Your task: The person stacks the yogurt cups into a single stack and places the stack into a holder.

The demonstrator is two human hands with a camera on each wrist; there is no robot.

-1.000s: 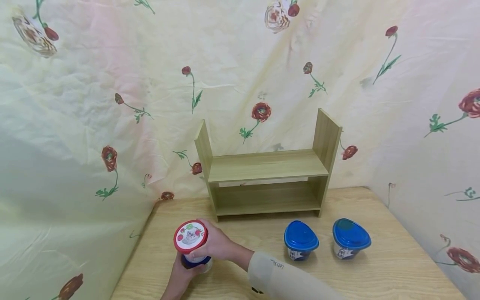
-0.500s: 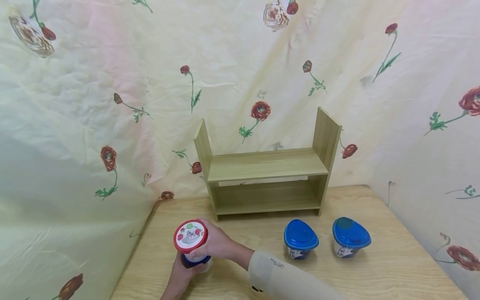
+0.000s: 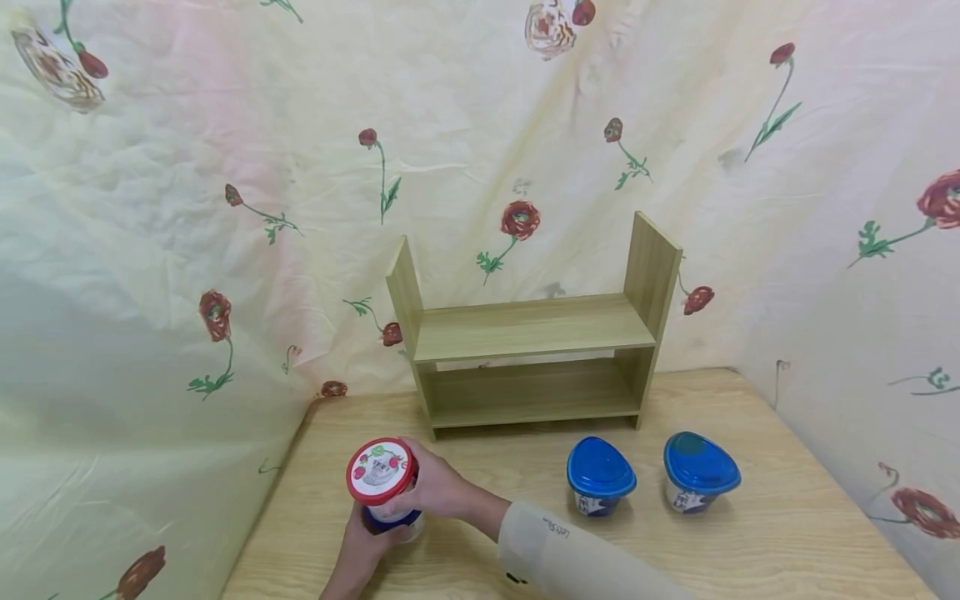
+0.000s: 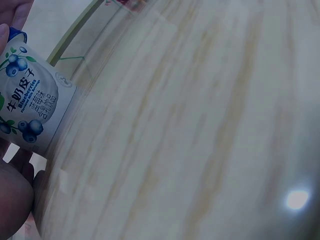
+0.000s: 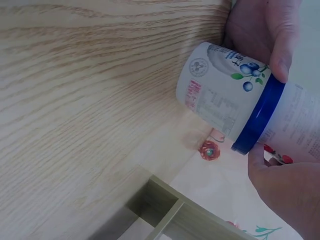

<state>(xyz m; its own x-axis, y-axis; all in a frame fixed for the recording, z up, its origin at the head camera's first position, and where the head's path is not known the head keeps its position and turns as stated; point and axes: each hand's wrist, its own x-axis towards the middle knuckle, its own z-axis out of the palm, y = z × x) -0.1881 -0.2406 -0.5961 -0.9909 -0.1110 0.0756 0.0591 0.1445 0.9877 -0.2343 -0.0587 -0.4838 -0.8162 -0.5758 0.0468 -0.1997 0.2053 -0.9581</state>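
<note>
Two tubs stand stacked at the table's front left in the head view. My right hand (image 3: 438,486) grips the upper red-lidded tub (image 3: 380,472), whose lid is printed with strawberries. Below it is a blue-lidded tub (image 5: 225,100) with blueberries on its white label, held by my left hand (image 3: 362,546). The right wrist view shows the upper tub's base resting against the blue lid, with the left thumb at that lid's edge. In the left wrist view, the lower tub's printed side (image 4: 30,102) shows near the table surface. My fingers hide parts of both tubs.
A two-tier wooden shelf (image 3: 532,329) stands at the back of the table (image 3: 525,567). To the right are two cups with rounded-triangle blue lids, the nearer-centre cup (image 3: 600,471) and the far-right cup (image 3: 701,467). Flowered cloth (image 3: 450,125) encloses the table.
The head view has shifted very slightly, so the shelf and cups sit a little higher in it. Both hands keep their hold on the stacked tubs in nearly the same place.
</note>
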